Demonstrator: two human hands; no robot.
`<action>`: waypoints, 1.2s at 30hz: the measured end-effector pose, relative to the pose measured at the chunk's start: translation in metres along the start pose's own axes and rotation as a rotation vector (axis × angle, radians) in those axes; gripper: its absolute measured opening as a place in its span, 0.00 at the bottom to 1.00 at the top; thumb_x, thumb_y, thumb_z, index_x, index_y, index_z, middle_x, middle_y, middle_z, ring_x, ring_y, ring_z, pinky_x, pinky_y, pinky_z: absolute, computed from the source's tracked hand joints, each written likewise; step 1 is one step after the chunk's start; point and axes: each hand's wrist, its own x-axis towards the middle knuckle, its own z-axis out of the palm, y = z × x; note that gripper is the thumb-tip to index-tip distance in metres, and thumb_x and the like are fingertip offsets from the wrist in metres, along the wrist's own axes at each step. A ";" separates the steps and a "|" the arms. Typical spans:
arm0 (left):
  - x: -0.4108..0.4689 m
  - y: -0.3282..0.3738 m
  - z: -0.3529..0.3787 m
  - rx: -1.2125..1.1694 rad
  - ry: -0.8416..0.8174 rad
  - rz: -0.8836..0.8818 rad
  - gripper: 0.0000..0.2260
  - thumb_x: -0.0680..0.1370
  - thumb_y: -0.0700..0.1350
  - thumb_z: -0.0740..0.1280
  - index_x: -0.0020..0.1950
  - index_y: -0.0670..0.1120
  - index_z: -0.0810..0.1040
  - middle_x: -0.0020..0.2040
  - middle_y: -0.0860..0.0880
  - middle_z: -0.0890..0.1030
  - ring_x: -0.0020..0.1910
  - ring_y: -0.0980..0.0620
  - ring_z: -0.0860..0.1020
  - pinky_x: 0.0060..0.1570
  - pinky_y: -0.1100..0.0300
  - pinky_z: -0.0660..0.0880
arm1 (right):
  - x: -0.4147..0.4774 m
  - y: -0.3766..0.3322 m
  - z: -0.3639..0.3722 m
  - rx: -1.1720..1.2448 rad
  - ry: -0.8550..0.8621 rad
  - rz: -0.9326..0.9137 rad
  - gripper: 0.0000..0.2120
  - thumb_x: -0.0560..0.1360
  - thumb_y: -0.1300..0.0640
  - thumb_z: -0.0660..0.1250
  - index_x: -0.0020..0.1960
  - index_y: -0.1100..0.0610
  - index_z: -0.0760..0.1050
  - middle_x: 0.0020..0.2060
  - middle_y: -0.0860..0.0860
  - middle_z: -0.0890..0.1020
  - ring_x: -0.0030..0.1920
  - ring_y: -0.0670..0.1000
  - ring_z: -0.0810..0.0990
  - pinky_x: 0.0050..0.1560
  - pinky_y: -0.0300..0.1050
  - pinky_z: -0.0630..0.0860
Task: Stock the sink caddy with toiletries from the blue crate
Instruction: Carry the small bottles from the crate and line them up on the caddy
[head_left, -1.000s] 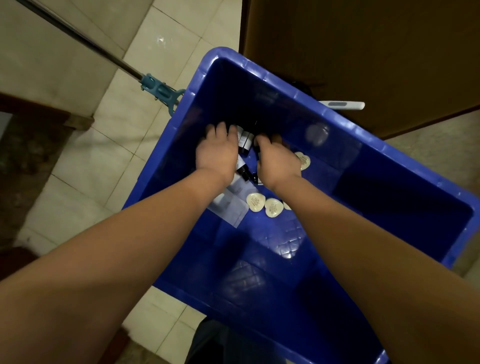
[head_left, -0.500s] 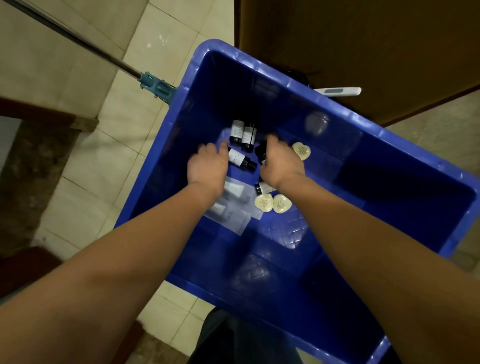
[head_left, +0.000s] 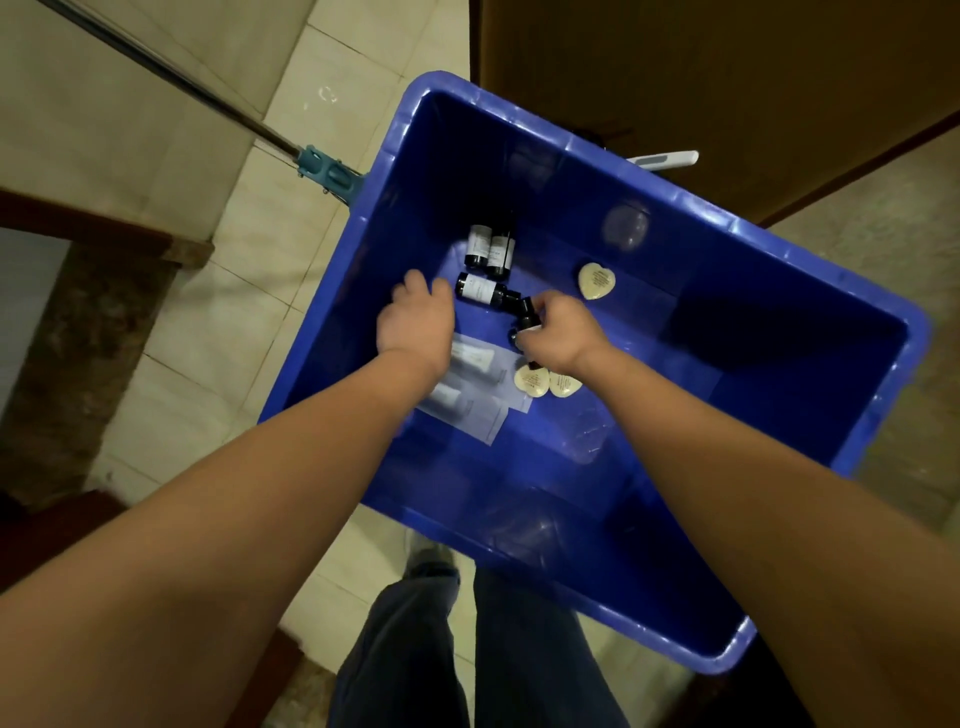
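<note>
The blue crate (head_left: 857, 415) stands on the tiled floor below me. On its bottom lie small dark bottles with white labels: two side by side (head_left: 491, 249) and one lying crosswise (head_left: 480, 289). Heart-shaped cream soaps lie at the back (head_left: 597, 281) and in a pair (head_left: 548, 382) near my right wrist. Clear sachets (head_left: 480, 410) lie under my left forearm. My right hand (head_left: 563, 332) is closed around a dark bottle (head_left: 525, 316). My left hand (head_left: 415, 325) hovers beside the crosswise bottle, fingers curled, holding nothing visible. No sink caddy is in view.
A mop pole with a teal clamp (head_left: 324, 171) runs past the crate's far left corner. A brown wooden door (head_left: 727, 78) stands behind the crate, with a white handle-like object (head_left: 667, 158) at its rim. My dark trouser legs (head_left: 457, 649) are below.
Both hands have drawn back from the far bottles toward me. The right hand has closed on a dark bottle and lifted it. The two far bottles are uncovered.
</note>
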 end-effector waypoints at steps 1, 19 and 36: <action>-0.004 0.000 -0.002 -0.051 0.005 -0.007 0.19 0.80 0.39 0.64 0.68 0.40 0.62 0.67 0.37 0.63 0.59 0.40 0.71 0.42 0.54 0.70 | -0.006 -0.001 0.001 0.022 -0.003 0.002 0.07 0.74 0.60 0.65 0.52 0.58 0.73 0.48 0.57 0.77 0.43 0.57 0.78 0.39 0.48 0.74; -0.124 0.007 -0.054 -1.948 -0.333 -0.371 0.04 0.81 0.35 0.60 0.52 0.38 0.73 0.43 0.41 0.74 0.35 0.50 0.72 0.36 0.60 0.76 | -0.168 -0.027 0.000 0.660 0.230 0.047 0.07 0.80 0.58 0.63 0.44 0.58 0.70 0.40 0.57 0.75 0.40 0.52 0.77 0.43 0.50 0.83; -0.282 -0.029 -0.113 -2.029 -0.578 0.114 0.15 0.83 0.48 0.61 0.61 0.39 0.77 0.47 0.45 0.82 0.42 0.53 0.79 0.45 0.62 0.78 | -0.345 -0.061 0.020 1.001 0.415 -0.019 0.07 0.81 0.54 0.60 0.53 0.58 0.71 0.44 0.57 0.78 0.46 0.57 0.81 0.50 0.56 0.80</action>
